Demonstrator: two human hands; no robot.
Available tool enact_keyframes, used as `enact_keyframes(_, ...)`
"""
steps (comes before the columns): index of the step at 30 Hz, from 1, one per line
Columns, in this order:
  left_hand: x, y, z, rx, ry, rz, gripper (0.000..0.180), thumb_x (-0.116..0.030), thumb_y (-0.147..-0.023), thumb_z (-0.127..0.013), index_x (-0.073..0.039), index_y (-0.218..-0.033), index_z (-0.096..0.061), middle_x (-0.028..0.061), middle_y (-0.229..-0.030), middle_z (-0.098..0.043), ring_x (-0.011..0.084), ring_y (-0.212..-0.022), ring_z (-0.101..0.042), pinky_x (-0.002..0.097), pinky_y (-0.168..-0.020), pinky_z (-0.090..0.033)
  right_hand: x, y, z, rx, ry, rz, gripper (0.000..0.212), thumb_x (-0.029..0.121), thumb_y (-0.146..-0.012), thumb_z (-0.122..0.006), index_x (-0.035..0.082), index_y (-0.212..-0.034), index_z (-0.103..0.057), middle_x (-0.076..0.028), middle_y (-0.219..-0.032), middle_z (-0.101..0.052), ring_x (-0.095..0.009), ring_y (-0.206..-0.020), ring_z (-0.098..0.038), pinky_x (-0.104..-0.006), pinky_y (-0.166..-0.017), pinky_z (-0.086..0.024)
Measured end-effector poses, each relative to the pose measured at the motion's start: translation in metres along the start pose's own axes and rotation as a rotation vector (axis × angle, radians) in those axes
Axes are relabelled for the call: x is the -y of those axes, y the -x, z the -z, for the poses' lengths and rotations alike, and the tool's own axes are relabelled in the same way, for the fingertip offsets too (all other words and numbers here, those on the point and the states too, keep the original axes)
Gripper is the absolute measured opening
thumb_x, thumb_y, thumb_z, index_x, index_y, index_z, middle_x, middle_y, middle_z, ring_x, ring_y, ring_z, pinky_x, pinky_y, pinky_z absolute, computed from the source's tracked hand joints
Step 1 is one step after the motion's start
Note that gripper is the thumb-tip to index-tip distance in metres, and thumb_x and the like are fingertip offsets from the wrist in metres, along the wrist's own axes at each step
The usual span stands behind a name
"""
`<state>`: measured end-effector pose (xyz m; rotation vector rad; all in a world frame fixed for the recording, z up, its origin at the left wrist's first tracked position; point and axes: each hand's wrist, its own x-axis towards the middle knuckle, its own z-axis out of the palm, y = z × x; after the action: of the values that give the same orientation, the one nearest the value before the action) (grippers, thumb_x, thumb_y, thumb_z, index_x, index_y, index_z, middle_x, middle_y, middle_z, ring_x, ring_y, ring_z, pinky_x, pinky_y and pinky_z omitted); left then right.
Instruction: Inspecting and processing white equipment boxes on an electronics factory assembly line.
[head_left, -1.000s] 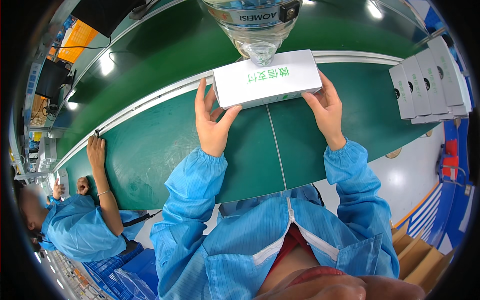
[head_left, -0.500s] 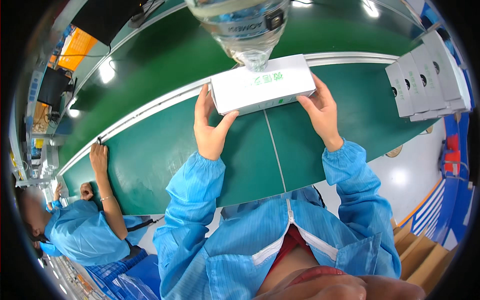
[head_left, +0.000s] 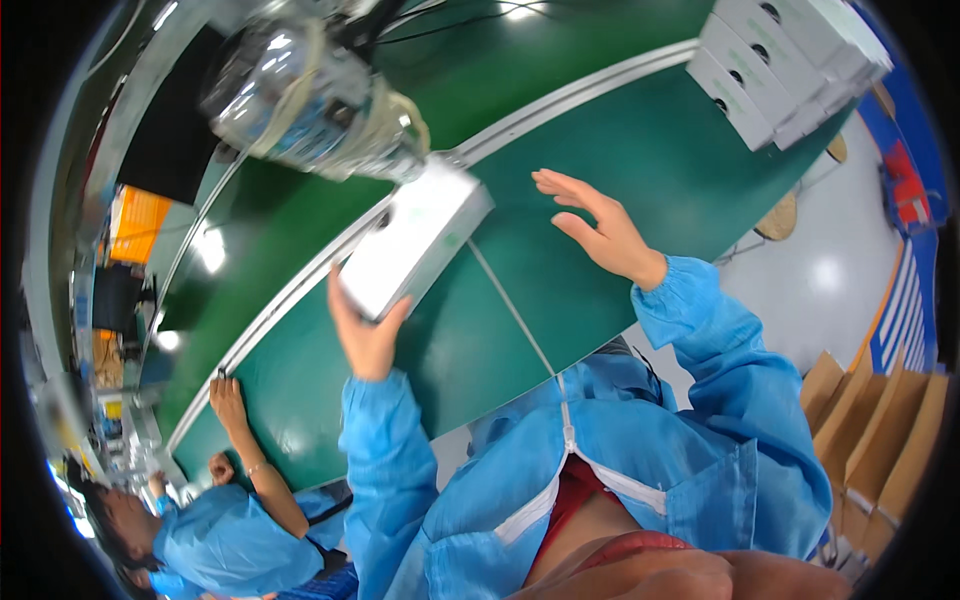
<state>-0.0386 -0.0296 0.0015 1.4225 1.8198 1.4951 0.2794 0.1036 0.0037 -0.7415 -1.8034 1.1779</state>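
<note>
A long white box (head_left: 415,245) with small green print is tilted over the green bench, its far end close to the metal strip. My left hand (head_left: 365,335) grips its near end, with the thumb on one side and the fingers on the other. To the right of the box, my right hand (head_left: 605,235) is off it, fingers stretched out and thumb apart, holding nothing. A clear plastic bottle (head_left: 310,105), neck pointing down, hangs just beyond the box. Its neck overlaps the box's far end in view; whether they touch I cannot tell.
White boxes (head_left: 760,70) are stacked at the bench's far right. A metal strip (head_left: 580,95) runs along the green bench (head_left: 620,140). At left, a co-worker in blue (head_left: 240,540) rests an arm on the bench. Brown cardboard pieces (head_left: 870,440) stand at lower right.
My right hand has let go of the box and moved away from it. The box has swung round, its left end now nearer me in my left hand. The whole view has turned.
</note>
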Motion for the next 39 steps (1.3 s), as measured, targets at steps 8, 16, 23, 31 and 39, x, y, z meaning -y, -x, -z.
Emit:
enact_keyframes(8,0.021,0.114,0.145,-0.586,-0.313,0.21,0.073,-0.008,-0.083,-0.07,0.0,-0.145,-0.032,0.0161,-0.144,-0.037,0.0298,-0.131,-0.038,0.0408,-0.106,-0.039,-0.011,0.103,0.195,-0.921,0.153,-0.046,0.038,0.025,-0.102,-0.048,0.002,-0.131,-0.054,-0.01,-0.13,-0.057,-0.02,-0.119,-0.056,-0.0346,-0.1,-0.045)
enact_keyframes(16,-0.08,0.049,-0.048,0.126,-0.544,-0.477,0.073,-0.018,-0.081,-0.071,0.002,-0.142,-0.036,0.0227,-0.146,-0.037,0.0393,-0.135,-0.035,0.0475,-0.112,-0.026,-0.044,0.051,0.291,-1.24,-0.009,0.029,0.047,0.037,-0.102,-0.045,-0.002,-0.126,-0.056,-0.012,-0.129,-0.058,-0.022,-0.123,-0.053,-0.0353,-0.106,-0.039)
enact_keyframes(23,-0.142,-0.03,-0.217,0.597,-0.077,-0.624,0.083,-0.024,-0.081,-0.071,-0.001,-0.148,-0.028,0.0193,-0.151,-0.031,0.0339,-0.139,-0.03,0.0442,-0.114,-0.025,-0.084,0.026,0.291,-1.386,0.316,0.044,0.051,0.039,-0.102,-0.043,-0.003,-0.131,-0.05,-0.019,-0.131,-0.048,-0.03,-0.123,-0.045,-0.035,-0.107,-0.032)
enact_keyframes(31,-0.231,-0.126,-0.374,0.779,0.288,-0.273,0.09,-0.055,-0.09,-0.057,-0.012,-0.154,-0.011,0.0144,-0.157,-0.014,0.0332,-0.145,-0.018,0.0568,-0.108,-0.029,-0.07,0.022,0.276,-1.321,0.402,0.027,0.049,0.034,-0.1,-0.049,-0.002,-0.134,-0.045,-0.021,-0.132,-0.044,-0.034,-0.125,-0.042,-0.0384,-0.108,-0.031)
enact_keyframes(39,-0.339,-0.178,-0.452,0.755,0.53,0.018,0.116,-0.078,-0.077,-0.053,-0.011,-0.153,0.004,0.019,-0.157,-0.008,0.0417,-0.144,-0.014,0.0746,-0.103,-0.017,-0.058,0.022,0.271,-1.156,0.338,-0.103,0.053,0.036,-0.101,-0.046,-0.001,-0.139,-0.044,-0.022,-0.137,-0.048,-0.031,-0.127,-0.044,-0.0384,-0.109,-0.031)
